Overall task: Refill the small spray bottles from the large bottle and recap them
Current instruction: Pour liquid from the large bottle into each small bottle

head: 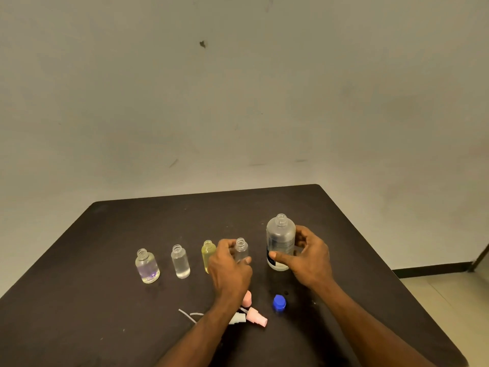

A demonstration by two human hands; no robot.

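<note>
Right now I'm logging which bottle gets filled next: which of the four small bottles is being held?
The rightmost small bottle, beside the large bottle: the left hand grips it. The other three stand untouched.

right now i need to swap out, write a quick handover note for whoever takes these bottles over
Left hand grips the fourth small bottle, uncapped and upright on the table.
Right hand grips the large bottle, open and upright, not yet tilted.
Three more small bottles stand uncapped in the row to the left: one clear, one clear, one yellowish.
The blue cap and pink spray heads lie near the table's front edge.
Done: everything is uncapped.
Left: pour into the small bottles, then recap all. Fill levels are hard to judge.
</note>
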